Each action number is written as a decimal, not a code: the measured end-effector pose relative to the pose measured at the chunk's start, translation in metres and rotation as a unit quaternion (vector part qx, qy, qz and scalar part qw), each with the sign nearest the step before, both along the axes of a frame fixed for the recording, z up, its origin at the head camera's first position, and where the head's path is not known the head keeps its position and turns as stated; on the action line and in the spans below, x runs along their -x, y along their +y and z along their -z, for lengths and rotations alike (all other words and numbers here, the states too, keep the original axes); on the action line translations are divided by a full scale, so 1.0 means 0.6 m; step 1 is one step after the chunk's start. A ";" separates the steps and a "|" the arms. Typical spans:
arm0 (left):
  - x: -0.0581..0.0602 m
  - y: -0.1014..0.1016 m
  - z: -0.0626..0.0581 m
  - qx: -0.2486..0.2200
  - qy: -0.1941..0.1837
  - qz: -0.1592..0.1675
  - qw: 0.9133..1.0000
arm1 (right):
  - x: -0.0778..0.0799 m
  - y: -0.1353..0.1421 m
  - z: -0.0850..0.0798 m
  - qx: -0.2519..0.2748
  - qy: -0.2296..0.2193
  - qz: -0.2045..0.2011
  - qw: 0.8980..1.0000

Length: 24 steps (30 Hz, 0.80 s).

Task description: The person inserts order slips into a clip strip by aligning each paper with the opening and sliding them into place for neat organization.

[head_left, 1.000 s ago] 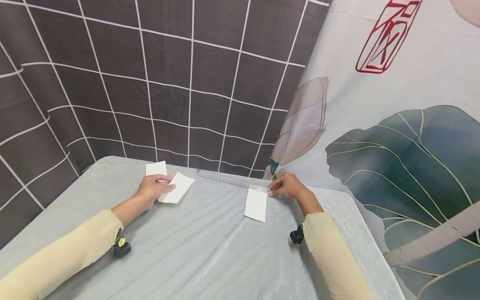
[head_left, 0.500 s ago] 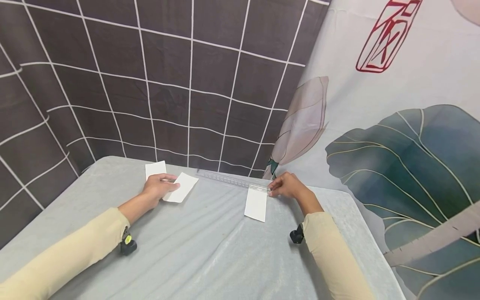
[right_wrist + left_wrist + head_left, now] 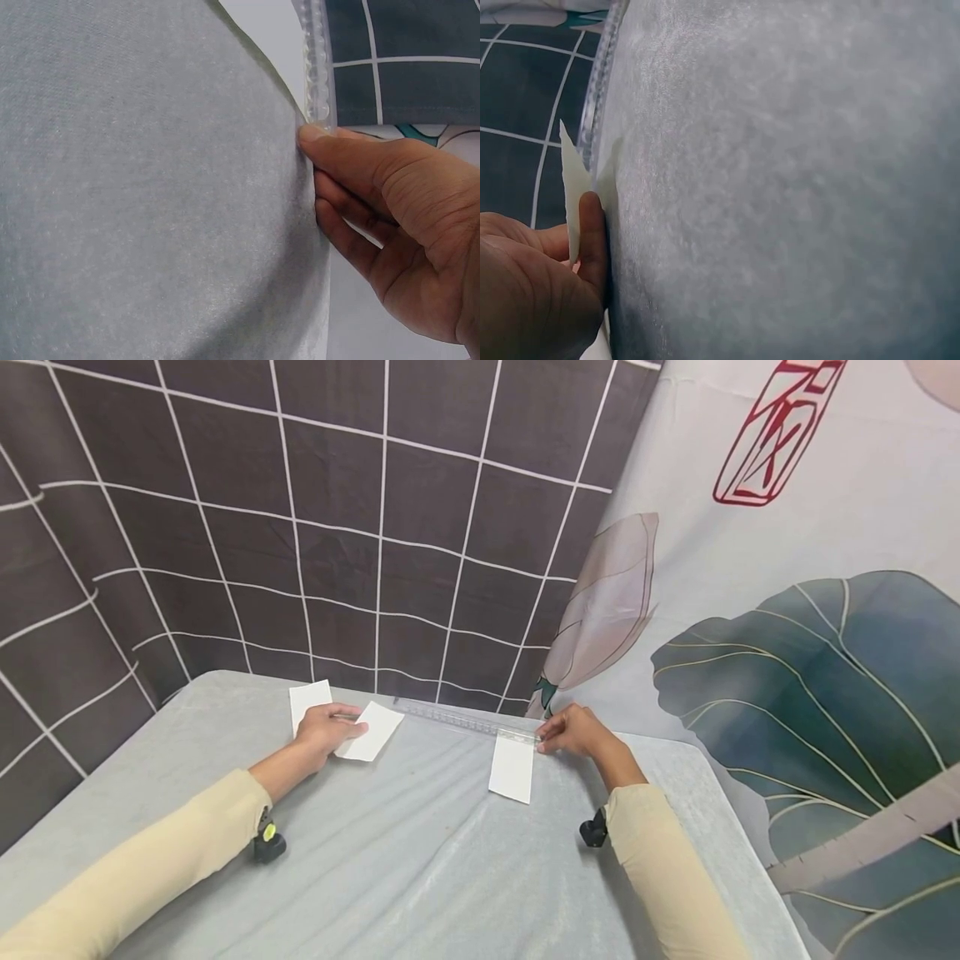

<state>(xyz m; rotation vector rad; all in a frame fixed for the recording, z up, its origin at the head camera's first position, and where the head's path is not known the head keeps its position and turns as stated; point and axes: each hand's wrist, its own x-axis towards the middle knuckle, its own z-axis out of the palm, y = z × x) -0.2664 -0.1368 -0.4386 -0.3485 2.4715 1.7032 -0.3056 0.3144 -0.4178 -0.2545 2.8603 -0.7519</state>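
A small white paper card [image 3: 372, 732] is pinched between the thumb and fingers of my left hand [image 3: 322, 732], tilted just over the cloth. In the left wrist view the same card [image 3: 571, 187] shows nearly edge-on. A clear plastic ruler [image 3: 457, 720] lies along the far side of the table. My right hand [image 3: 576, 732] pinches its right end; the right wrist view shows thumb and fingertips at the tip of the ruler [image 3: 318, 67]. A second white card [image 3: 512, 768] lies flat below that end, its top edge at the ruler.
Another white card [image 3: 306, 700] lies behind the left hand, partly covered by it. The table [image 3: 450, 877] wears a wrinkled grey cloth. A dark curtain with a white grid [image 3: 337, 485] hangs behind, and a lotus-print curtain [image 3: 720, 543] hangs at the right.
My left hand has moved a little to the right with its card, nearing the ruler's left end. The right hand, ruler and flat card stay where they were.
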 end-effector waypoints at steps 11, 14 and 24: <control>0.019 0.017 0.002 0.013 0.007 -0.004 1.000 | 0.002 0.003 -0.002 0.000 -0.004 0.003 1.000; 0.022 0.022 0.002 0.015 0.006 -0.005 1.000 | 0.002 0.004 -0.002 0.005 -0.001 -0.002 1.000; 0.022 0.034 0.004 0.002 0.016 -0.003 1.000 | 0.004 0.003 -0.002 0.012 -0.006 -0.011 1.000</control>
